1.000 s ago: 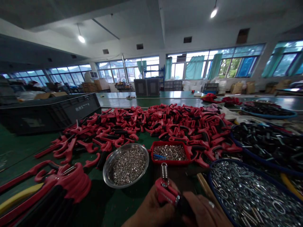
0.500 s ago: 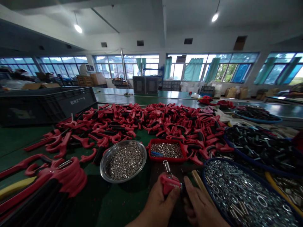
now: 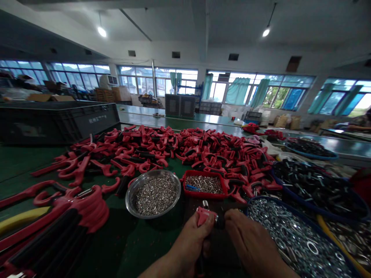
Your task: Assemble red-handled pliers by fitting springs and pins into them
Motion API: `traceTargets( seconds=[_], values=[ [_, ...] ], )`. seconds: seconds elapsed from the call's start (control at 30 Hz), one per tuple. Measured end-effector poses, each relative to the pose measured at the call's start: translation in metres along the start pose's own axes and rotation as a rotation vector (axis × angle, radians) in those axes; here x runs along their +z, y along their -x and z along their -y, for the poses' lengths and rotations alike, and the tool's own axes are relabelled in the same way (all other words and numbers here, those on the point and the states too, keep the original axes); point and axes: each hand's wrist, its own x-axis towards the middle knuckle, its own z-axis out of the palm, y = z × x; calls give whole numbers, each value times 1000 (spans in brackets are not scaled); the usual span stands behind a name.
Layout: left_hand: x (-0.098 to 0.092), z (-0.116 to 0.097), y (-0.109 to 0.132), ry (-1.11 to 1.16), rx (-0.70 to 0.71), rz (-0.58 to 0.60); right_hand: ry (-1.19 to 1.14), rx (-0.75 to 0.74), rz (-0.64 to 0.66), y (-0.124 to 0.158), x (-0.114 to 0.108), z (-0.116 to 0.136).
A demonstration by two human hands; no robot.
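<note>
My left hand (image 3: 193, 235) is closed round a red hook-jawed tool body (image 3: 205, 217), thumb on top. A metal spring end (image 3: 205, 204) sticks up from its far side. At the body's right end sits a dark round piece (image 3: 220, 221). My right hand (image 3: 246, 235) is curled with its fingertips against or just beside this piece; what it holds is hidden. Ahead stand a steel bowl (image 3: 130, 206) of small metal pins and a red tray (image 3: 204, 196) of metal pins with a blue item in it.
A wide heap of red tool bodies (image 3: 191, 144) spans the bench. More hooked tools (image 3: 84, 210) are stacked at left, near a dark crate (image 3: 95, 119). At right are a blue-rimmed basin of rings and springs (image 3: 292, 227) and a basin of black parts (image 3: 315, 181).
The tool body in my left hand has tilted, and less of its spring shows. My right hand has risen and curled near the dark round piece; the wooden handle beside it is now hidden.
</note>
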Motion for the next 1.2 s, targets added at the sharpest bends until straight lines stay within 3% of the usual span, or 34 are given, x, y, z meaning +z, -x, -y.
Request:
traceTargets(
  seconds=[0.1,0.2,0.37,0.47,0.53,0.63,0.8,0.93,1.0,1.1,1.2],
  values=[
    [-1,-4,2,-21,-21,19,24,-68,3,-1,-9,6],
    [-1,-6,2,-57,-12,16,-68,-2,83,-1,-14,8],
    [-3,-2,0,-109,-27,27,-2,-9,-21,2,-1,6],
    [-10,3,-5,-354,196,-4,-153,63,47,10,16,6],
    [-15,3,-7,-585,319,27,-179,35,75,18,22,5],
    [-20,-2,-4,-885,384,130,-140,-29,76,23,13,-3],
    [-20,-20,1,-1162,355,364,43,-194,148,11,-11,-23],
    [-17,-34,-4,-1490,209,439,85,-223,208,6,-8,-26],
    [-16,-40,-9,-1613,187,480,120,-230,308,6,-3,-25],
    [-20,-45,-20,-1788,258,353,276,-196,388,7,6,-27],
    [-32,-45,-33,-1989,334,141,413,-127,309,11,14,-35]
  ],
)
